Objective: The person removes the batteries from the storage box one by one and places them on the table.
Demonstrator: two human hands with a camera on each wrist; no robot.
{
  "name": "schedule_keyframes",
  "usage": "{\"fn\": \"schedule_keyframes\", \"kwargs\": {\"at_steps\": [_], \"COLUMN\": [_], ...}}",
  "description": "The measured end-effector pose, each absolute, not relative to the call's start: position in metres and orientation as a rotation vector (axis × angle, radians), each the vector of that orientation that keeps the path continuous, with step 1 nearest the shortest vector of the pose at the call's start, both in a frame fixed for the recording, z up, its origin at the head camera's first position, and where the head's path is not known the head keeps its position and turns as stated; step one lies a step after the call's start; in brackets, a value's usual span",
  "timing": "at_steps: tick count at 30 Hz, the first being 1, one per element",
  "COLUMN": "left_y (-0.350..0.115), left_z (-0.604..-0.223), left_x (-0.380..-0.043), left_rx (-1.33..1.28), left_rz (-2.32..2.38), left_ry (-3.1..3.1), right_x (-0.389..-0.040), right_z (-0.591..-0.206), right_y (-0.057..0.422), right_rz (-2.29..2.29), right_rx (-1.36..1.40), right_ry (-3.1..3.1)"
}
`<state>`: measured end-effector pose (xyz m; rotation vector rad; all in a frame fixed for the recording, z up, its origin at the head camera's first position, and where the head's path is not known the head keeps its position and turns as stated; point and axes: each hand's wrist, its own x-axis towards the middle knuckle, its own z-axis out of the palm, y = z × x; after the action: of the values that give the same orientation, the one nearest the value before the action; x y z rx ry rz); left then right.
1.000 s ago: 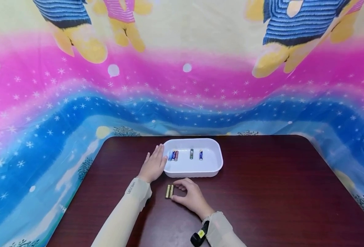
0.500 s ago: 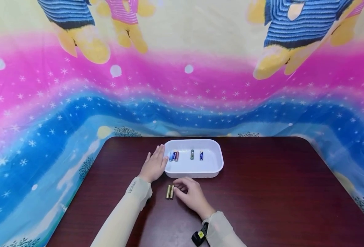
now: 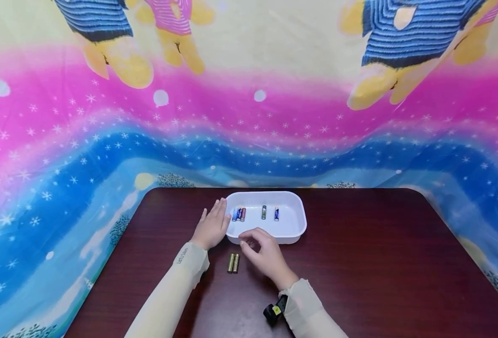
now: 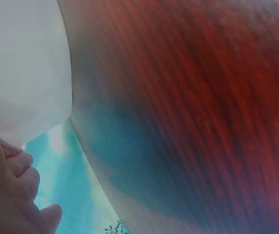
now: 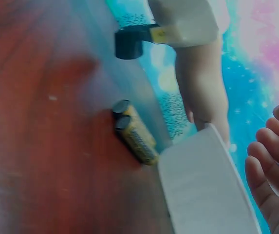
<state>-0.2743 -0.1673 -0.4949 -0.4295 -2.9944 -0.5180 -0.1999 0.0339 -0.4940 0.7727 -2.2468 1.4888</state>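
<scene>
My left hand (image 3: 210, 226) lies with straight fingers against the left end of a white plastic tray (image 3: 274, 234). In the left wrist view its fingertips (image 4: 26, 183) show at the tray's lower edge. My right hand (image 3: 267, 256) hovers at the tray's near rim, fingers loosely bent and holding nothing. Two gold batteries (image 3: 233, 264) lie side by side on the table, just left of that hand; the right wrist view shows their dark ends. Inside the tray, a light blue, a blue and a red battery (image 3: 242, 214) sit together at the left. A green battery (image 3: 264, 212) and another blue battery (image 3: 276, 214) lie apart.
The dark red-brown table (image 3: 367, 263) has rounded far corners. Behind it hangs a patterned cloth (image 3: 249, 122) in pink, blue and cream. A black wrist camera (image 3: 274, 312) is strapped at the right wrist.
My right hand has come away from the two gold batteries and moved up and slightly right, to the tray's near rim. The batteries and my left hand keep their places.
</scene>
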Motion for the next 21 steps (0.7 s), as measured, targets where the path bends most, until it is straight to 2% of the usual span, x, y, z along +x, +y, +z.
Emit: {"fn": "schedule_keyframes", "kwargs": {"at_steps": [10, 21], "left_y": [-0.168, -0.168], "left_z": [-0.497, -0.495], "left_x": [-0.276, -0.275], "left_rx": [-0.439, -0.441], "left_rz": [-0.534, -0.527], "left_ry": [-2.972, -2.978], "right_x": [-0.225, -0.256], "right_z": [-0.469, -0.459], "right_y": [0.037, 0.032], "right_rz": [1.501, 1.689], "right_rx": [0.766, 0.554], "right_ry": [-2.213, -2.325]}}
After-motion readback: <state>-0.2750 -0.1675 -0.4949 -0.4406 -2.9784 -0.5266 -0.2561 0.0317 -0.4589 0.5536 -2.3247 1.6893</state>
